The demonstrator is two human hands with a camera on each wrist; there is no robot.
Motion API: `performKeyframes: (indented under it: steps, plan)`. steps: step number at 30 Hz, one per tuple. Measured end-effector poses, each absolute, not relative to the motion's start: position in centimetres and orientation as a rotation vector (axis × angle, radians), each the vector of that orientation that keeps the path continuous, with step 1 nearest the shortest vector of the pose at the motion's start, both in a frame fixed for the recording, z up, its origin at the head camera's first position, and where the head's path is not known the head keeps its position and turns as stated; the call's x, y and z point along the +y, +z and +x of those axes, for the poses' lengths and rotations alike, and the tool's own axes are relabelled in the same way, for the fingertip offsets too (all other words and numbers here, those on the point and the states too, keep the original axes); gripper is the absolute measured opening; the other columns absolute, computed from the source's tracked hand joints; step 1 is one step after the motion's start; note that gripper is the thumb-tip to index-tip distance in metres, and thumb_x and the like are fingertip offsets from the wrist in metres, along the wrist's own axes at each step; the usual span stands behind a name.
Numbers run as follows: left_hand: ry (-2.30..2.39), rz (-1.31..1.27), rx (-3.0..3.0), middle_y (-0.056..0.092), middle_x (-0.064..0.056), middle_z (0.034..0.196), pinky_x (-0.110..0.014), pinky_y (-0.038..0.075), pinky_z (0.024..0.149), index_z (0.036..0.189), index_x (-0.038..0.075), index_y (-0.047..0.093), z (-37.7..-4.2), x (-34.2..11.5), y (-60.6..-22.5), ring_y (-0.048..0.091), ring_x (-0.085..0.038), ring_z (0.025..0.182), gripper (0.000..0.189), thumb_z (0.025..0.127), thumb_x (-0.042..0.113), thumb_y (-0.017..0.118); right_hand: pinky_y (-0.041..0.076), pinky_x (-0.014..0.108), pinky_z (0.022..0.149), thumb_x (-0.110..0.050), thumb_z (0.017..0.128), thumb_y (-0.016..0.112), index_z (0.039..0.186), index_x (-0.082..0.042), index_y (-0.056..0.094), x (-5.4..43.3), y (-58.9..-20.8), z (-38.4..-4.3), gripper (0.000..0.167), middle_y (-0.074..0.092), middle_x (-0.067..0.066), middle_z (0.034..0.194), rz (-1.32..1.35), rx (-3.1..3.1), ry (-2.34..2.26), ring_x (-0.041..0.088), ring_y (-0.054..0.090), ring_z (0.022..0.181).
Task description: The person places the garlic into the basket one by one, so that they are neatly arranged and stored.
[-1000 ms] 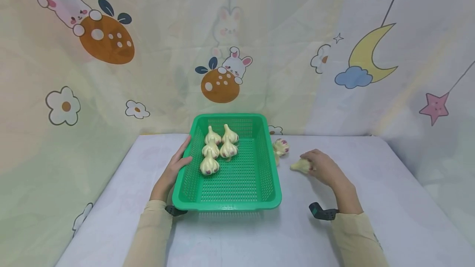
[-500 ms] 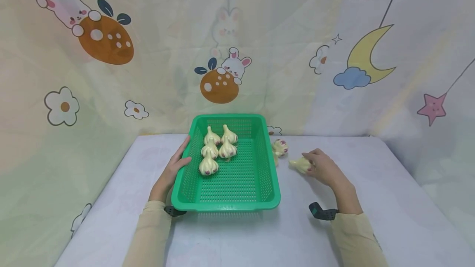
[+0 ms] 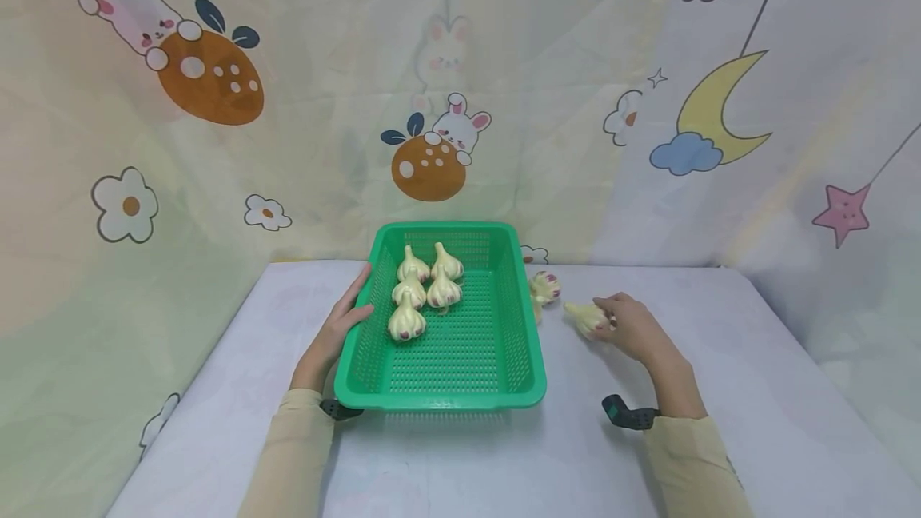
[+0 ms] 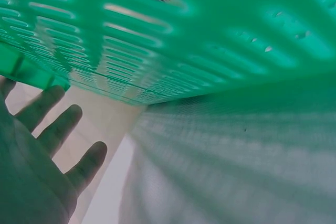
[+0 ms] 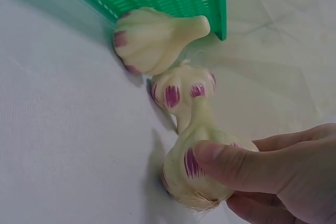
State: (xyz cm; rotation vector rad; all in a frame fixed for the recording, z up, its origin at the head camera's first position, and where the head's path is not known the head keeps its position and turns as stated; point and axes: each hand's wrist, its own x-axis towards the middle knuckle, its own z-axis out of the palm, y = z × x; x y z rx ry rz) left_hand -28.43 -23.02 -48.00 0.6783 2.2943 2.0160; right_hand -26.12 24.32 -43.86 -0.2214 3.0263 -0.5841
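Note:
My right hand [image 3: 636,328] pinches a garlic bulb [image 5: 194,161] on the right of the table, thumb on its purple-streaked side and root tuft toward the wrist. Just past it lie two more garlic bulbs; one [image 5: 181,90] shows its purple marks, and the other [image 5: 152,40] is against the basket wall. The green plastic basket [image 3: 440,401] stands in the middle, with several garlic bulbs [image 3: 406,320] grouped at its left and back. At the basket's left side is my left hand [image 3: 338,330], thumb at the rim. Its other fingers look straight and spread in the left wrist view.
A white cloth covers the table [image 3: 489,470]. Behind it hangs a printed curtain [image 3: 324,102] with rabbits, flowers and a moon. Each wrist wears a small black camera, the right one [image 3: 629,412] standing out beside the forearm.
The right hand has shifted slightly on its garlic bulb, and more of the bulb now shows, its stem tipped a little upward. The left hand and basket stay in place.

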Motion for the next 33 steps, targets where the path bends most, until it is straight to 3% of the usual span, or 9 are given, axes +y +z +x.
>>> performKeyframes:
  steps: [17,33]
  plan:
    - [2.014,0.694,2.297,0.004,-0.003,0.162,-0.056,0.005,0.116,0.155,0.018,0.01,-28.43,-22.96,-47.95,0.001,-0.028,0.148,0.064,0.098,0.012,0.039,0.049,0.045,0.08,-0.017,0.081,0.074,0.131,0.005,0.051,24.65,-44.48,-26.55,0.059,0.057,0.021,0.112,-0.183,3.018,-0.663,0.03,0.056,0.095]
    - [2.008,0.68,2.3,0.005,0.001,0.161,-0.055,0.006,0.117,0.155,0.02,0.01,-28.5,-23.05,-48.14,0.002,-0.024,0.148,0.064,0.098,0.013,0.038,0.048,0.045,0.079,-0.025,0.081,0.074,0.129,0.005,0.052,24.72,-44.8,-26.53,0.061,0.055,0.024,0.116,-0.209,3.034,-0.686,0.032,0.055,0.097]
